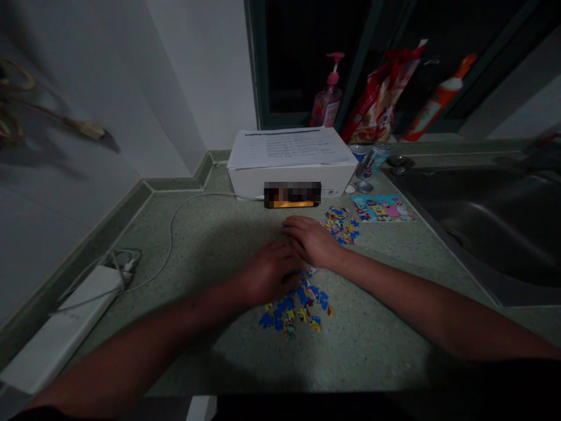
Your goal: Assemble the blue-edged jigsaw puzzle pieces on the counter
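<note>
Two piles of small cardboard jigsaw pieces lie on the speckled green-grey countertop [210, 234]. My left hand [274, 272] is over the top of the near pile [289, 310], its fingers bent and apart, somewhat blurred. Just beyond it, my right hand [313, 240] reaches leftward with its fingers curled close together; what they hold, if anything, is hidden. The fingers of both hands nearly meet. The far pile [342, 225] lies right behind my right hand. Beside that pile a colourful cartoon picture card [383, 209] lies flat.
A white box [291, 169] with printed paper [289, 146] on top stands at the back. A can [374, 161], pump bottle [328, 99], red bag [381, 93] and orange bottle [438, 102] are near the window. Left lies a power strip [65, 327] with a cable [170, 234]; right, a sink [486, 216].
</note>
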Demonstrator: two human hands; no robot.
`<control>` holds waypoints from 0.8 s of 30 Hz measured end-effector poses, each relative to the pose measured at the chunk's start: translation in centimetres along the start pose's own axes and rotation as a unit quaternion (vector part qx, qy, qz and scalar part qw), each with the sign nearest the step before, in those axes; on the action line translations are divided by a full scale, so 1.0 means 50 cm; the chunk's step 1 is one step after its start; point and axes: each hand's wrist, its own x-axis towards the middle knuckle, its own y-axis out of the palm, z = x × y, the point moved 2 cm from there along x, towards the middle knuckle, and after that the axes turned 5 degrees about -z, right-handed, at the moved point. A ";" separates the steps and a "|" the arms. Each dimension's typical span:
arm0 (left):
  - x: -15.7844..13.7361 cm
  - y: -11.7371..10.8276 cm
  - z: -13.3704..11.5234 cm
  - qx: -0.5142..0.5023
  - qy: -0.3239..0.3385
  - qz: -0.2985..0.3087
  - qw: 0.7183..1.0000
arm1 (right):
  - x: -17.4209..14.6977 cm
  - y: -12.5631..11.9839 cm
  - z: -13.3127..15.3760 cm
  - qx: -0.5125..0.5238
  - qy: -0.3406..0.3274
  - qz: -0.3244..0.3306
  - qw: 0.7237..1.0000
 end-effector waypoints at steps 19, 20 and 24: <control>0.020 0.032 -0.089 0.025 0.047 0.125 0.991 | 0.005 0.001 -0.012 0.051 0.057 -0.066 0.995; 0.020 0.032 -0.089 0.026 0.049 0.124 0.991 | 0.005 -0.001 -0.012 0.054 0.063 -0.068 0.994; 0.019 0.037 -0.088 0.053 0.086 0.107 0.989 | 0.007 -0.005 -0.009 0.054 0.073 -0.068 0.994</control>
